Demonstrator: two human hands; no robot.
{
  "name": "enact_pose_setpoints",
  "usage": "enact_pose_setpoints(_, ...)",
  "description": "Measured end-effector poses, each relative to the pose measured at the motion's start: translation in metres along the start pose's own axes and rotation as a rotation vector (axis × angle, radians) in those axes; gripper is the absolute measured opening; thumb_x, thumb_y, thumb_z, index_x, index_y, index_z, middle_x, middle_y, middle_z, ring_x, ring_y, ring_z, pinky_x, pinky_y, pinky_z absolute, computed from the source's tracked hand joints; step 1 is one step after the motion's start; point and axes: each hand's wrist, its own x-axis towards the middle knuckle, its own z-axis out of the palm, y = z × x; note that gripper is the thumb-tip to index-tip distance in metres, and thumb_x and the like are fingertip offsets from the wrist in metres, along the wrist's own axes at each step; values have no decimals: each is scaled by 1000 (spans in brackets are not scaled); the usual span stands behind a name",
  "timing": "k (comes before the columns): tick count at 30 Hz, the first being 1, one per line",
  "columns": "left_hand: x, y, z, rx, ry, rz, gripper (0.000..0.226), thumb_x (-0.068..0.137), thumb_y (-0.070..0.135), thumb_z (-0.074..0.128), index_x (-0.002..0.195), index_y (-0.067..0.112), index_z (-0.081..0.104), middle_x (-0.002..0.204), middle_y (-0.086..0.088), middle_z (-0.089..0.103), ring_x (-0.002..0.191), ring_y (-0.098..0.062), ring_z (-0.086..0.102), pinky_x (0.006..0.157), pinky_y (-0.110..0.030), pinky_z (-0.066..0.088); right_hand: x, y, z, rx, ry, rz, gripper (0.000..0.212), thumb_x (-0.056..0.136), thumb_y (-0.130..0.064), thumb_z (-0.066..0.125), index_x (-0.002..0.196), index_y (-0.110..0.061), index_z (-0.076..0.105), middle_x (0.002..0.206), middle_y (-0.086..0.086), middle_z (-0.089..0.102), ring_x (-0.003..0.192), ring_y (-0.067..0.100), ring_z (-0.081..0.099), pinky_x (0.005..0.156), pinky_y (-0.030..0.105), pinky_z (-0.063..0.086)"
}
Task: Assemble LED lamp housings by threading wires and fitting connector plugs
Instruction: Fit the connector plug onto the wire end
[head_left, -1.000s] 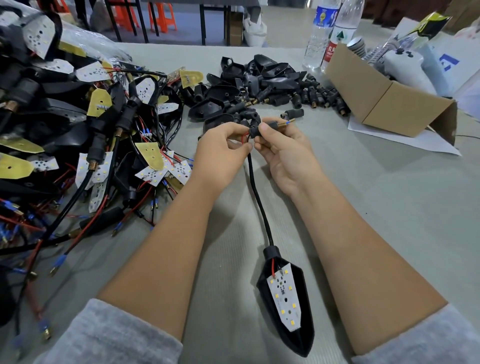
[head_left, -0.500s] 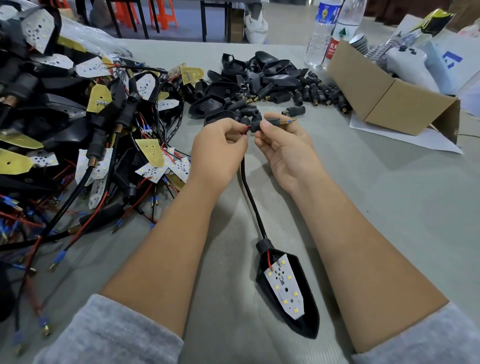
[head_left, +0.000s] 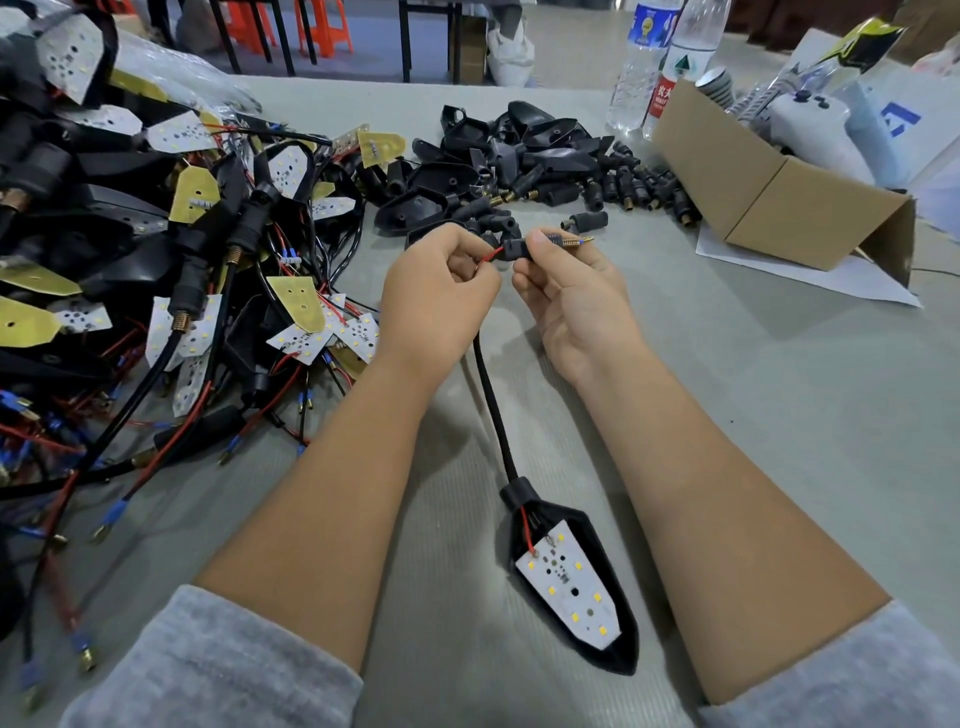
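Centrally, left hand (head_left: 436, 296) pinching red wire (head_left: 488, 257), right hand (head_left: 566, 291) gripping connector plug (head_left: 517, 249)

You sit at a table (head_left: 779, 415) covered in a grey-green ribbed sheet that fills most of your view. Beyond its far edge lies a pale grey floor (head_left: 566, 47). On that floor you can see dark metal furniture legs (head_left: 405, 36) and, to the left of them, orange plastic stools (head_left: 317, 26). A white bag (head_left: 511, 52) sits on the floor near a brown box (head_left: 470, 47), just beside the dark legs. The light is soft and even, throwing only faint shadows on the table sheet.
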Motion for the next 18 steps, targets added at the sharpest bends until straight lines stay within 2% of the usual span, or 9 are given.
enact_pose_setpoints(2,0,0,0,4,-13,22,27,85,14,62,87,41,58,65,10,53,55,0,46,56,-17,41,-1,-1,0,0,-3,1,11,92,-1,61,86,-10,60,65,-1,62,61,10,59,65,19,55)
enact_pose_setpoints(5,-1,0,0,-16,-35,34,23,86,12,63,90,35,63,66,9,51,55,-2,43,56,-18,39,-1,-1,0,5,-2,3,10,92,-1,61,86,-9,60,67,0,61,62,10,59,66,20,55)
enact_pose_setpoints(11,0,3,-2,-86,8,17,20,85,11,69,80,29,63,65,9,50,56,0,43,59,-18,39,-1,0,0,-3,-12,9,10,93,-4,63,85,-10,59,70,2,62,62,11,61,66,20,55)
enact_pose_setpoints(15,0,4,-3,-108,10,13,19,84,9,71,78,27,66,68,5,56,60,-1,45,60,-14,40,-1,0,-1,5,-7,13,9,92,-8,65,87,-9,57,74,4,61,61,10,61,64,20,55)
enact_pose_setpoints(18,0,5,-4,-150,1,-15,17,84,8,72,81,25,71,74,2,65,68,-7,54,67,-19,46,-1,0,-1,-16,-9,4,11,91,-11,67,90,-8,56,75,5,62,60,9,60,64,20,55)
